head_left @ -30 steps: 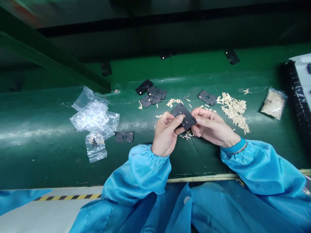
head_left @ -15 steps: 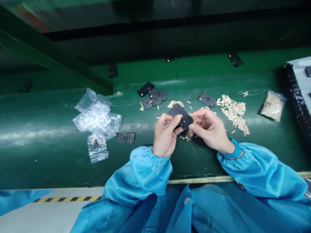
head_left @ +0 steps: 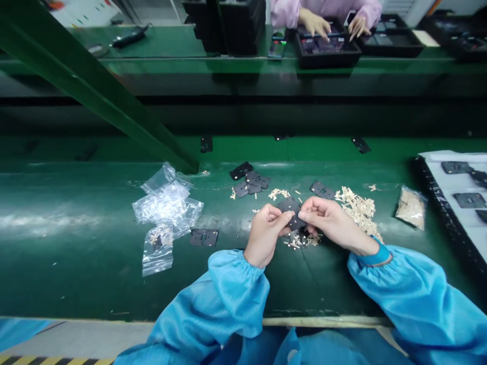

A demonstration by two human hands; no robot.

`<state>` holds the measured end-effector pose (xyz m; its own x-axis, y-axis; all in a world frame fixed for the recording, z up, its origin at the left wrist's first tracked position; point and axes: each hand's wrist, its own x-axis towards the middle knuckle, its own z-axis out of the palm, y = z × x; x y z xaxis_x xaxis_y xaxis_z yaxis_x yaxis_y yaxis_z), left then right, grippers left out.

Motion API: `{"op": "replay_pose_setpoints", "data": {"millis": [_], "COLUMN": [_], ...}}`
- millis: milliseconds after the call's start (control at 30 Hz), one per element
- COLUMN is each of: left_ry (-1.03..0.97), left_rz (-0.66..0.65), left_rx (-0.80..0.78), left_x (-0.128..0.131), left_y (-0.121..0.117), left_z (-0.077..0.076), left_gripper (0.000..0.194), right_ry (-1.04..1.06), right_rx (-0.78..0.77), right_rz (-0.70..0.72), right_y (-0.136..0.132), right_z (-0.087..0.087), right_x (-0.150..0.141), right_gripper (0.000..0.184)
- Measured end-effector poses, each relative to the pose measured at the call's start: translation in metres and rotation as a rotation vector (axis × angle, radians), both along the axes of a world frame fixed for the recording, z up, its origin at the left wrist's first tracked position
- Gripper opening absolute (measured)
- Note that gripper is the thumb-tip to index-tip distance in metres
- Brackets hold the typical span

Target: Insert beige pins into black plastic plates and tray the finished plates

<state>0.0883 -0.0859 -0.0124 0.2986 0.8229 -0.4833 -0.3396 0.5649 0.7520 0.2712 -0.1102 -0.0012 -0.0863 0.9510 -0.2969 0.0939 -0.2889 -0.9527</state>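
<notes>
My left hand (head_left: pixel 265 235) and my right hand (head_left: pixel 332 223) pinch a black rectangular plate with cut-outs (head_left: pixel 291 212) between them, above the green belt. My fingers hide part of it. Just below my hands lies a small scatter of beige strips (head_left: pixel 300 241). Beyond my right hand spreads a larger heap of the same strips (head_left: pixel 357 210). Further black plates (head_left: pixel 254 183) lie in a loose group ahead of my hands, with a single one (head_left: pixel 322 190) to the right. Another black plate (head_left: pixel 204 237) lies to the left of my left hand.
Crumpled clear plastic bags (head_left: pixel 165 203) lie left, and a bag of beige strips (head_left: pixel 411 208) lies right. A black-edged tray (head_left: pixel 452 203) holds several plates. A green beam (head_left: pixel 87 81) crosses overhead. Beyond, a co-worker's hands work over a black tray (head_left: pixel 327 45).
The view has tilted upward, bringing the far bench and co-worker into sight. Both hands keep hold of the black plate, with little movement between them.
</notes>
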Motion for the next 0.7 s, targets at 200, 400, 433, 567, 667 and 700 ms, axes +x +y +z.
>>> {"op": "replay_pose_setpoints", "data": {"millis": [200,400,433,567,667,700], "left_ry": [-0.065,-0.041,-0.038,-0.015,-0.006,-0.006], "left_rz": [-0.028,-0.013,-0.011,-0.025,-0.014,-0.010], "left_rx": [0.040,0.055,0.056,0.062,0.068,0.071], "left_x": [-0.001,-0.001,-0.001,-0.003,-0.006,-0.006], "left_y": [0.006,0.006,0.007,0.009,0.010,0.011], "left_z": [-0.005,-0.006,-0.006,-0.005,-0.004,-0.004], "left_gripper": [0.033,0.027,0.027,0.027,0.028,0.028], "right_ry": [-0.521,-0.911,-0.947,-1.005,-1.057,-1.085], "right_rx": [0.133,0.256,0.295,0.439,0.445,0.434], "right_rz": [-0.368,-0.451,-0.420,-0.147,0.008,0.033], "right_y": [0.103,0.175,0.182,0.212,0.227,0.228], "right_z": [-0.005,-0.018,-0.019,-0.019,-0.020,-0.020], "right_x": [0.064,0.103,0.100,0.075,0.064,0.063], "right_gripper": [0.024,0.014,0.009,0.025,0.021,0.018]}}
